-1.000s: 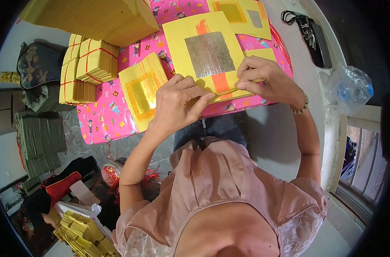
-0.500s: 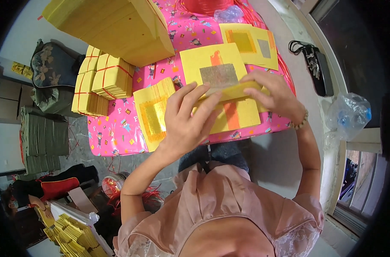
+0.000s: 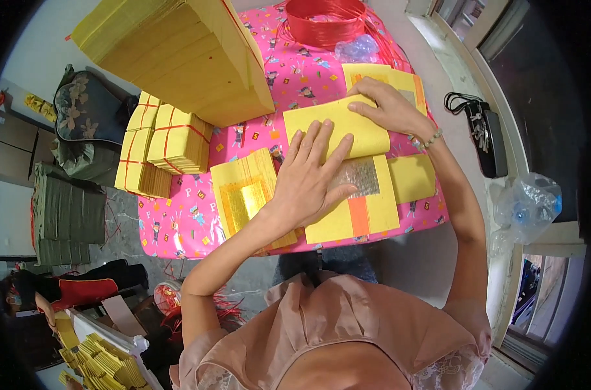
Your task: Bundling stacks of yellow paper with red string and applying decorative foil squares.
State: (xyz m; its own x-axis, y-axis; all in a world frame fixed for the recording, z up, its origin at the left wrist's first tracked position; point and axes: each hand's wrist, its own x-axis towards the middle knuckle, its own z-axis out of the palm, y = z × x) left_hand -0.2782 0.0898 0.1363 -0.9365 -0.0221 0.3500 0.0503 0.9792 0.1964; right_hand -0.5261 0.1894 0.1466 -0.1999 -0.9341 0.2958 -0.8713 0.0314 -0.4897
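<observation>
My left hand (image 3: 315, 169) lies flat with its fingers spread on a folded yellow paper flap (image 3: 337, 130). The thumb reaches onto the yellow sheet (image 3: 380, 218) in front of me, which bears a silver patch (image 3: 359, 179) and an orange stripe. At the flap's far right edge rests my right hand (image 3: 393, 107), its fingers lightly bent over the paper and the thumb apart from them. To the right of the sheet lies a plain yellow folded piece (image 3: 412, 177). Left of my left hand is a yellow paper stack (image 3: 243, 195) with a gold square, partly covered by my forearm.
A tall yellow paper block (image 3: 178, 65) and several bundles tied with red string (image 3: 178, 140) stand on the pink table cover (image 3: 185, 224). Red cord coil (image 3: 324, 23), clear plastic (image 3: 357, 49) and more patched sheets (image 3: 409, 84) lie at the back. Another person (image 3: 45, 305) works at lower left.
The paper that was curled up between my hands now lies flat as a flap on the sheet's far half. My right hand has moved farther away. A folded piece shows at the right.
</observation>
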